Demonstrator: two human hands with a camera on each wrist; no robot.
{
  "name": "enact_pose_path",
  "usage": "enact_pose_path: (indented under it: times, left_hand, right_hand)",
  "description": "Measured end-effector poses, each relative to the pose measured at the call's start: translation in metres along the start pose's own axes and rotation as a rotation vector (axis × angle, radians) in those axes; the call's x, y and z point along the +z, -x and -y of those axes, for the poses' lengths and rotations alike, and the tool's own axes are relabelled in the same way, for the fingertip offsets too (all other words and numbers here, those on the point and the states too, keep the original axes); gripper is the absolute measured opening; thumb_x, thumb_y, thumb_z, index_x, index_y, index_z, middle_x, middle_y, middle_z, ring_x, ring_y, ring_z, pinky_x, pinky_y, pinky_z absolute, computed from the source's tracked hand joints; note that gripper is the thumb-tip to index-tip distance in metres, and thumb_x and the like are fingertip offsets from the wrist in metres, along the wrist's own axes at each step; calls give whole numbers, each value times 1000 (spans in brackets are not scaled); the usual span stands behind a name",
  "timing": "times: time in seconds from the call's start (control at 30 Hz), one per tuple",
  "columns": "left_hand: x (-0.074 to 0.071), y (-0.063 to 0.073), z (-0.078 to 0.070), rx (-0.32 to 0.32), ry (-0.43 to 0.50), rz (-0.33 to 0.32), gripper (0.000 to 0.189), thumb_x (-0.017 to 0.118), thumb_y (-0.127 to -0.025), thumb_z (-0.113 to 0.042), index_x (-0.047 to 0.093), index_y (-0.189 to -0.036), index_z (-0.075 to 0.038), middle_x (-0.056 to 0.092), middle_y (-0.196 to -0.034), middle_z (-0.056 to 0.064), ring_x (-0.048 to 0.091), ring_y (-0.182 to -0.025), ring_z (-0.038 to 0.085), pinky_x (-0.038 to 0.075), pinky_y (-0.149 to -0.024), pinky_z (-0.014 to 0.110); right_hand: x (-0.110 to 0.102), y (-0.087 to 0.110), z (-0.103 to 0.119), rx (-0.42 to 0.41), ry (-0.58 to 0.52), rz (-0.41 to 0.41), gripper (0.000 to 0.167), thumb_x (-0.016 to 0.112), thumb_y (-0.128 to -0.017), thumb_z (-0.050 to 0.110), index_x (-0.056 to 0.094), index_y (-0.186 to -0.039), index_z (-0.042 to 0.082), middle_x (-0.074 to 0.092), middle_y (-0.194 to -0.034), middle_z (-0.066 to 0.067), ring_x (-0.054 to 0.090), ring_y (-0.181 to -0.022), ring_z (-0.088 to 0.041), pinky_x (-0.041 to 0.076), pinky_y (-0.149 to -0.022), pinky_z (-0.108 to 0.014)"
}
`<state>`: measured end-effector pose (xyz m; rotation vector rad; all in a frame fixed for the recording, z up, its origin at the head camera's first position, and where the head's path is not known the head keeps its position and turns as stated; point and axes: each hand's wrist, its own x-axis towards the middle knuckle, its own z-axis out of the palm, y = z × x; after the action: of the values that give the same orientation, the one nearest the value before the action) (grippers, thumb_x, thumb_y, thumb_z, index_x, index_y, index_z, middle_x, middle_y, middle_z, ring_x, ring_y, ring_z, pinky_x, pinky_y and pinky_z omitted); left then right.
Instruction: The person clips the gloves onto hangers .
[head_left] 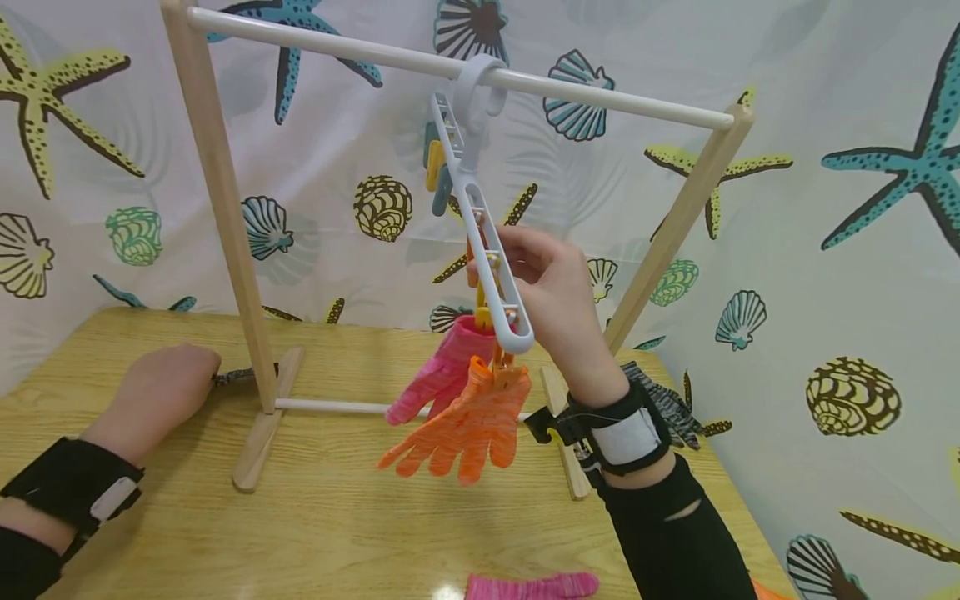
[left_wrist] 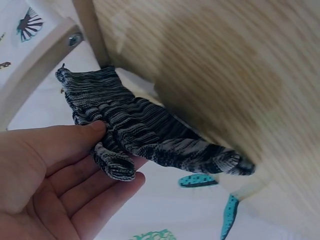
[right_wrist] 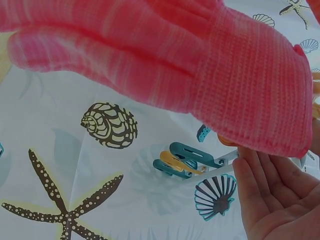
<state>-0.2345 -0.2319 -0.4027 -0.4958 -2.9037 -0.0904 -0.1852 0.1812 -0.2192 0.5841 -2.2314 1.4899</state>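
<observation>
My left hand point(head_left: 165, 387), at the table's left beside the rack's left post, pinches a black-and-grey knit glove point(left_wrist: 145, 127) between thumb and fingers. My right hand point(head_left: 558, 292) is raised behind the near half of a pale clip hanger point(head_left: 487, 250), its fingertips pinching an orange clip point(head_left: 475, 260). From the hanger's near end hang a pink glove point(head_left: 444, 367) on a yellow clip point(head_left: 483, 310) and an orange glove point(head_left: 476, 425) on an orange clip. In the right wrist view, the pink glove covers part of the right hand point(right_wrist: 280, 195).
The hanger hooks over the white rod point(head_left: 337, 46) of a wooden rack point(head_left: 221, 200). Teal and yellow clips point(head_left: 435, 167) hang at its far end. Another grey-black glove point(head_left: 667, 408) lies at the right, a pink glove point(head_left: 532, 587) at the table's front edge. A patterned curtain hangs behind.
</observation>
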Motion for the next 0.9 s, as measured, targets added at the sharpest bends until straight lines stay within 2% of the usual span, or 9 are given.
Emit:
enact_pose_path:
  times: [0.13,0.3,0.53,0.7,0.9]
  left_hand:
    - [-4,2,-4,5,-7,-13,27,63,-95,8,57,-71,-3,57,-66,11,53,-58,21,50,-51,41]
    - [-14,5,-11,-6,-6,12,26,63,-95,7,58,-73,-3,55,-66,8,47,-60,20,46,-51,37]
    - [-24,10,-18,0,-22,37,25,66,-95,7,59,-73,-4,56,-65,7,47,-60,19,45,-51,35]
    - [-28,11,-20,-8,-11,56,24,68,-94,6,60,-73,-5,54,-65,6,46,-60,20,43,-51,34]
    - [-32,12,-19,-37,4,83,26,66,-94,4,60,-72,-7,52,-65,5,45,-59,19,40,-50,32]
  right_hand:
    - [-1,0,1,-3,3,-1,35,84,-88,0,75,-122,-4,79,-107,-23,76,-85,-6,61,-89,-21]
    - [-1,0,2,2,9,-2,36,84,-88,-1,75,-123,-4,79,-107,-22,76,-85,-6,61,-88,-21]
    - [-2,1,1,3,-1,8,35,83,-89,-1,75,-123,-4,79,-107,-24,75,-82,-3,60,-85,-20]
    - [-3,1,1,10,3,12,34,81,-90,-1,75,-124,-3,78,-106,-25,74,-78,-2,59,-80,-20]
    - [-2,1,0,10,12,6,35,83,-89,0,75,-123,-3,78,-105,-23,74,-78,-3,59,-81,-20]
